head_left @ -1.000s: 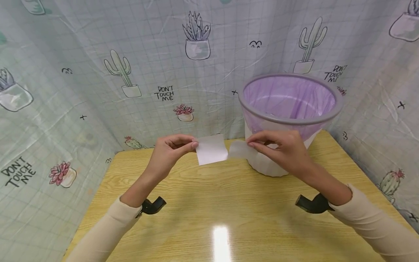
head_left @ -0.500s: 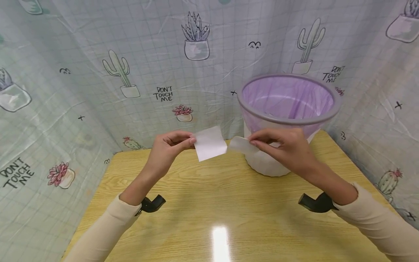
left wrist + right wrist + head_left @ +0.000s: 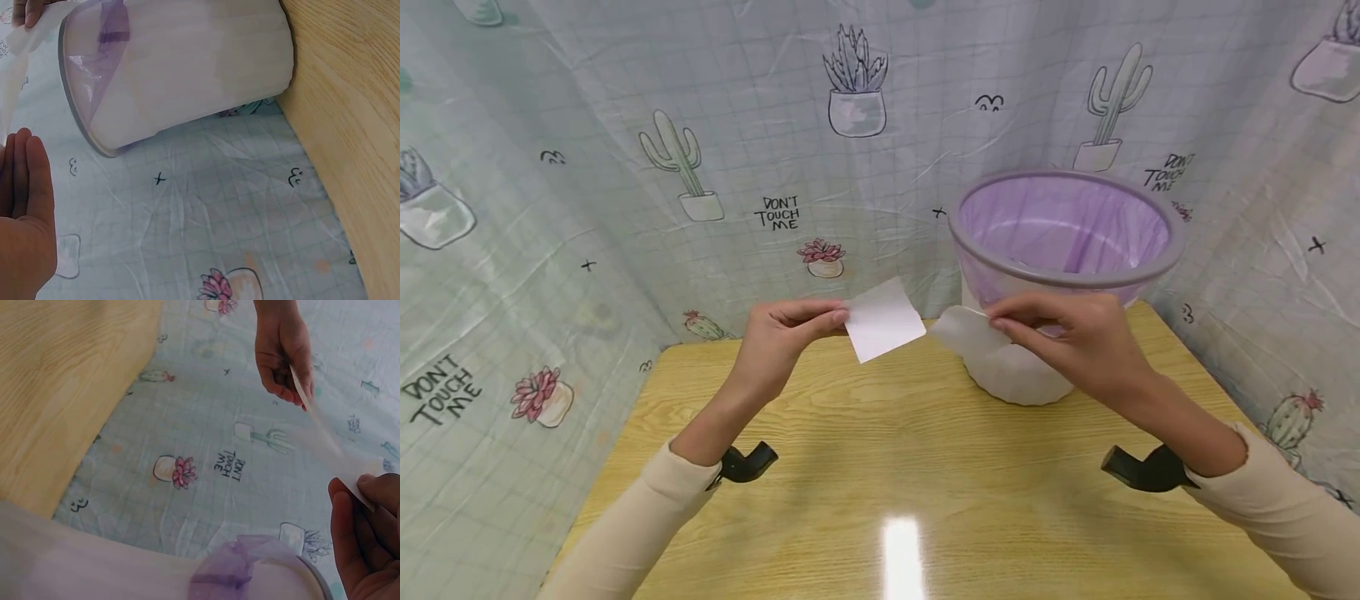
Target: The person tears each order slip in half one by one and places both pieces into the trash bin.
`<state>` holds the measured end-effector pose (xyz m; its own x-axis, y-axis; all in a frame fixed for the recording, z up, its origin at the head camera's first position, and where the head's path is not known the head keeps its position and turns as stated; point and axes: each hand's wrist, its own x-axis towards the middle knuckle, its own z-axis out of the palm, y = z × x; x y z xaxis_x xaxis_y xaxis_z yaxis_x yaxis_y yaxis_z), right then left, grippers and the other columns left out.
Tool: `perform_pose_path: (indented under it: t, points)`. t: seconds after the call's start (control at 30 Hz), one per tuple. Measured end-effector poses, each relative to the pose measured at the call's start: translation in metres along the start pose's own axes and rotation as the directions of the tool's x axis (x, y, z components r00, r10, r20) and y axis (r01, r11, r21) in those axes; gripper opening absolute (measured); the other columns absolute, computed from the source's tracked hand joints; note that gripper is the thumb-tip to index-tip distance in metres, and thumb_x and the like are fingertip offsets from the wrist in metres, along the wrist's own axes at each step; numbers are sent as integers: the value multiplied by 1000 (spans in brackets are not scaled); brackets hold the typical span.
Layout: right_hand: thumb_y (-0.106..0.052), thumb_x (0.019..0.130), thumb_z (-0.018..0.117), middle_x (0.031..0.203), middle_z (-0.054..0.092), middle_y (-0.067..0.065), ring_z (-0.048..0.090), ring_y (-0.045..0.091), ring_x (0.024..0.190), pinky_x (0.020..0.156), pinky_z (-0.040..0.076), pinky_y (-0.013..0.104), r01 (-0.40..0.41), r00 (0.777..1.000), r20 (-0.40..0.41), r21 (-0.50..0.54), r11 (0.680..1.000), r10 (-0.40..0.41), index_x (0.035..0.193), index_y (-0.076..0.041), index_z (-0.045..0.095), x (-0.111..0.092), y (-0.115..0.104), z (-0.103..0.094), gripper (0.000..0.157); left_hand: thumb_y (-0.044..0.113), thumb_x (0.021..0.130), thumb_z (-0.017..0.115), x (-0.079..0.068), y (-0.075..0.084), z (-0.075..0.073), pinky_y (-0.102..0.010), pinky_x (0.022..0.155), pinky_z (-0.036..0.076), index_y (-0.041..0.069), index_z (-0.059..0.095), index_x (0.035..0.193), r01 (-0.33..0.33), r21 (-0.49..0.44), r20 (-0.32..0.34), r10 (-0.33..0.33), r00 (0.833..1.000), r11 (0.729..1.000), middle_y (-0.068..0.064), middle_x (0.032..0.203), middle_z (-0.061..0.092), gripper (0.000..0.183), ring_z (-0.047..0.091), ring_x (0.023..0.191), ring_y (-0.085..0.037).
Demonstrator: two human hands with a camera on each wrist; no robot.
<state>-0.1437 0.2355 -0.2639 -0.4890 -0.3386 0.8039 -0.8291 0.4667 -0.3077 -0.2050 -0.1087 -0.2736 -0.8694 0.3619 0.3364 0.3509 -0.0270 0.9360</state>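
In the head view my left hand (image 3: pixel 778 337) pinches a white square of paper (image 3: pixel 883 321) by its left edge, between thumb and fingertips. My right hand (image 3: pixel 1075 337) pinches a thinner-looking, greyish pale sheet (image 3: pixel 967 331) by its upper right edge. The two pieces meet or nearly meet at their inner corners; whether they are joined there I cannot tell. Both are held up above the table. From the right wrist, the white paper (image 3: pixel 317 419) appears almost edge-on, stretching from the left hand (image 3: pixel 284 356) towards the right hand (image 3: pixel 369 531).
A white bin (image 3: pixel 1018 375) with a purple liner (image 3: pixel 1060 217) and grey rim ring stands behind my right hand. Beneath is a wood-grain table (image 3: pixel 850 467). A curtain printed with cacti (image 3: pixel 737 125) hangs around its back and sides. Black wrist mounts (image 3: pixel 748 462) sit at the cuffs.
My right hand has moved slightly right with the greyish sheet. The white paper has tilted, its upper right corner rising, and the left hand has lifted a little. The bin stays put.
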Motion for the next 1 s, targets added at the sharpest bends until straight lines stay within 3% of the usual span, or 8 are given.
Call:
perform_pose_path:
  t: [0.13, 0.27, 0.37, 0.47, 0.53, 0.63, 0.77, 1.0]
  points:
    - [4, 78, 84, 88, 78, 3, 69, -4, 78, 70, 53, 9, -22, 1000, -21, -23, 999, 21, 97, -6, 80, -2, -1, -6, 23, 7, 95, 72, 3, 0, -1, -43, 95, 56, -1, 77, 110, -16, -61, -26, 14, 1000, 998, -8, 104, 77, 18, 76, 89, -27]
    - [-11, 87, 82, 87, 78, 2, 69, -3, 76, 69, 52, 9, 1, 1000, -14, -42, 999, -2, 97, -6, 80, 0, -2, -9, 11, 4, 95, 72, 4, 0, 0, -44, 92, 57, -1, 78, 109, -16, -87, -22, 14, 1000, 996, -8, 103, 77, 16, 76, 88, -27]
    - [-23, 93, 76, 87, 78, 1, 68, -2, 74, 69, 52, 9, 25, 1000, 12, -57, 998, -24, 97, -8, 80, 3, -4, -13, 16, 5, 95, 72, 5, 0, 3, -44, 93, 57, 0, 78, 110, 0, -57, 2, 0, 1000, 998, -8, 103, 76, 17, 76, 88, -27]
    - [-16, 91, 79, 88, 78, -3, 68, -3, 75, 70, 53, 9, 14, 998, 56, -85, 996, -9, 98, -10, 80, 6, -7, -20, 9, 9, 94, 74, 7, 3, 7, -47, 94, 56, 1, 77, 110, 15, -15, 20, -15, 1000, 1000, -7, 102, 76, 18, 75, 89, -26]
    - [-7, 86, 82, 87, 77, -5, 69, -3, 75, 70, 53, 10, 1, 996, 86, -111, 994, 8, 98, -12, 80, 8, -10, -25, 13, 10, 95, 74, 10, 7, 10, -48, 93, 56, 1, 77, 111, 10, 10, 35, -11, 999, 1000, -7, 102, 76, 19, 75, 90, -25]
    - [-17, 92, 78, 85, 77, -6, 70, -2, 75, 70, 53, 10, 31, 994, 106, -144, 989, -16, 97, -12, 80, 12, -10, -31, 7, 13, 95, 74, 14, 14, 15, -46, 91, 57, 1, 77, 110, -7, 45, 56, 5, 998, 999, -7, 101, 76, 19, 74, 90, -26]
    - [-43, 102, 61, 83, 77, -6, 71, 0, 72, 69, 53, 10, 101, 990, 119, -201, 974, -78, 96, -13, 80, 17, -9, -39, 36, 16, 94, 75, 22, 24, 21, -41, 90, 58, 5, 78, 107, -38, 100, 91, 29, 995, 994, -7, 101, 76, 17, 73, 91, -26]
    - [-40, 103, 59, 81, 76, -7, 70, 2, 69, 67, 52, 10, 175, 974, 188, -268, 947, -127, 95, -12, 79, 25, -7, -55, 35, 12, 94, 76, 39, 39, 34, -38, 84, 59, 6, 79, 105, -138, 170, 176, 108, 978, 976, -7, 97, 76, 13, 73, 87, -29]
